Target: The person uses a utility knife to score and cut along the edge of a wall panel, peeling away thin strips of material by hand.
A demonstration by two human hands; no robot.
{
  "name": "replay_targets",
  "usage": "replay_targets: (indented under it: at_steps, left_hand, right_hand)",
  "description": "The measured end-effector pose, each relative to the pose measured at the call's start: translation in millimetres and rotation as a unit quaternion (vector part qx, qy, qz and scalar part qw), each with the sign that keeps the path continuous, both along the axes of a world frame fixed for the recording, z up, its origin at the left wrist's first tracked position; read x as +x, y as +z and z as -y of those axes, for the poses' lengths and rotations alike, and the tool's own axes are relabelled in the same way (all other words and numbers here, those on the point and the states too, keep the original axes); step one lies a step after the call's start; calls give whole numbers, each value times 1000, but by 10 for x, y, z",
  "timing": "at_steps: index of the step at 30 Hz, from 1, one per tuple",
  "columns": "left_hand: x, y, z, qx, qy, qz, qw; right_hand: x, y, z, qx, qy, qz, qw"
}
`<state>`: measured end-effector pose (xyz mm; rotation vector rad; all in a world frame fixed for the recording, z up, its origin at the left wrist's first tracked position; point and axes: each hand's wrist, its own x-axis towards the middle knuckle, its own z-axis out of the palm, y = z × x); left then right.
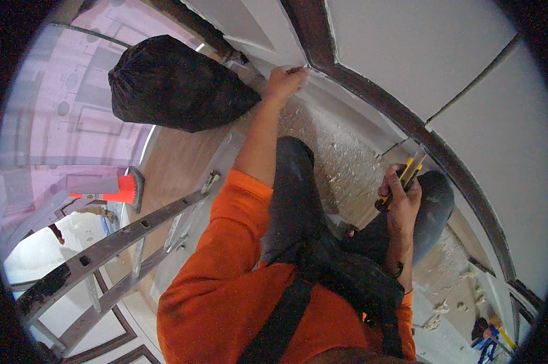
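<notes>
My right hand is wrapped snugly round the yellow-and-black knife, fingers closed on its handle, and the blade is out, pointing up and away from me toward the dark trim. The knife sits just above my right knee, close to the wall; whether its tip touches anything I cannot tell. My left hand reaches well ahead to the far corner, its fingers curled in at the end of the pale strip under the trim — something small and dark shows by the fingertips, but I cannot tell if they pinch it or merely rest there. To work well from here, I would use the left fingers to feel out the edge and stay well clear of the blade's path, as they are now. I judge that a low blade angle and light, short strokes along the edge would spare the trim — pressing hard could gouge it or make the blade skid. With my knee so near, any stroke should run away from my leg. The floor in front of me is strewn with white crumbs, so steady footing matters too.
</notes>
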<state>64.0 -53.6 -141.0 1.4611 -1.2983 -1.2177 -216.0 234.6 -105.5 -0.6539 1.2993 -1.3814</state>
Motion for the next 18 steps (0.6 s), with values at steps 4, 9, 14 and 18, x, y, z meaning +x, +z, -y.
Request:
replay_targets:
  at_steps: [4, 9, 14, 18]
  left_hand:
    - [16, -81, 30, 71, 30, -123, 989]
    - [-48, -208, 59, 112, 51, -220, 968]
    - [-538, -189, -388, 171, 14, -244, 954]
    - [-1076, -3, -766, 160, -128, -141, 969]
  right_hand:
    - [25, 70, -1, 12, -3, 4, 1000]
    - [-5, 90, -2, 29, -6, 14, 999]
    - [-16, 105, 4, 47, -65, 20, 997]
    - [-46, 127, 10, 31, -50, 0, 998]
